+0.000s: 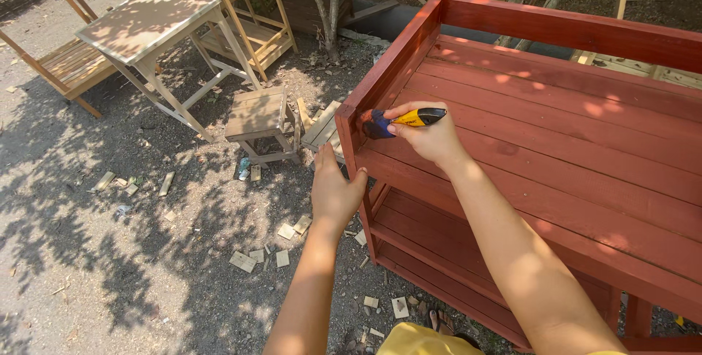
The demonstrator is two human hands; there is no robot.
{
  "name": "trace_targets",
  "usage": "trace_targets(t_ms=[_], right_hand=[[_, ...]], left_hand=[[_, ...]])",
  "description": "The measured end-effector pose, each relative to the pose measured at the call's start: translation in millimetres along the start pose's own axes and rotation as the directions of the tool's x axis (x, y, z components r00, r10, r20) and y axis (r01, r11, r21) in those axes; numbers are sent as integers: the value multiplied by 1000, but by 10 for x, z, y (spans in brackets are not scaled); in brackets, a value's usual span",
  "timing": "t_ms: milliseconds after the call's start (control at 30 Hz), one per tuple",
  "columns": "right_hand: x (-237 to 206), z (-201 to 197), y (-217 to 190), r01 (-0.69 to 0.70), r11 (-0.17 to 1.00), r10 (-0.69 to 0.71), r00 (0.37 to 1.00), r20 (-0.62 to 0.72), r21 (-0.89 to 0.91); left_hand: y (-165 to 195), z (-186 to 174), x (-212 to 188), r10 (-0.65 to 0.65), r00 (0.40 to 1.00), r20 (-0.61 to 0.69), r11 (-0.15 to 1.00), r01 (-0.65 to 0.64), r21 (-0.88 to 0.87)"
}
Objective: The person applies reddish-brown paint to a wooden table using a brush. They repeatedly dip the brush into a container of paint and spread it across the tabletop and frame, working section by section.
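Red-stained wood everywhere on this one. The right hand (428, 136) is closed around a small yellow and black tool (409, 118) with a blue front end, pressing that end against the inside of the corner post at the top of the red shelf unit (556, 143). Fingers wrap over the tool's top, thumb tucked underneath as far as I can see. No labels or packaging that I can make out anywhere.

Just below and to the left of that grip, the left hand (333, 190) is open, palm flat against the outside of the same corner post, thumb hooked around the post's edge, holding nothing.

The unit has a slatted top with a raised rail around it and a lower slatted shelf under the hands.

Farther left of the hands, on the dirt, sits a small unpainted wooden stool (257, 117), with wood offcuts (245, 260) scattered around. Beyond that, a pale bare-wood table (150, 22) stands in dappled shade.
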State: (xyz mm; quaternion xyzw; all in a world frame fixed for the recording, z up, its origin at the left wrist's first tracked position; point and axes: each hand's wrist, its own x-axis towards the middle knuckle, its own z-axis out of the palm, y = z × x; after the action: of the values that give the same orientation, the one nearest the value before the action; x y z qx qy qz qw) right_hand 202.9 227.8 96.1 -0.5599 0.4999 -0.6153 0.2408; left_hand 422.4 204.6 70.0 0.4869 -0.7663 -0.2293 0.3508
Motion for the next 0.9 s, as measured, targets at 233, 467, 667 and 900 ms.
trace_targets(t_ms=[233, 467, 667, 900], right_hand=[[-24, 4, 48, 2, 989, 13, 995, -97, 147], [157, 42, -16, -91, 989, 98, 994, -52, 120], [237, 11, -122, -33, 982, 48, 996, -75, 187], [236, 90, -135, -101, 977, 109, 994, -30, 188]], left_hand=[[-23, 125, 231, 119, 981, -152, 987, -134, -91], [-6, 104, 283, 73, 986, -152, 990, -90, -104], [21, 3, 343, 78, 987, -143, 990, -94, -109], [-10, 23, 445, 98, 983, -156, 988, -115, -107]])
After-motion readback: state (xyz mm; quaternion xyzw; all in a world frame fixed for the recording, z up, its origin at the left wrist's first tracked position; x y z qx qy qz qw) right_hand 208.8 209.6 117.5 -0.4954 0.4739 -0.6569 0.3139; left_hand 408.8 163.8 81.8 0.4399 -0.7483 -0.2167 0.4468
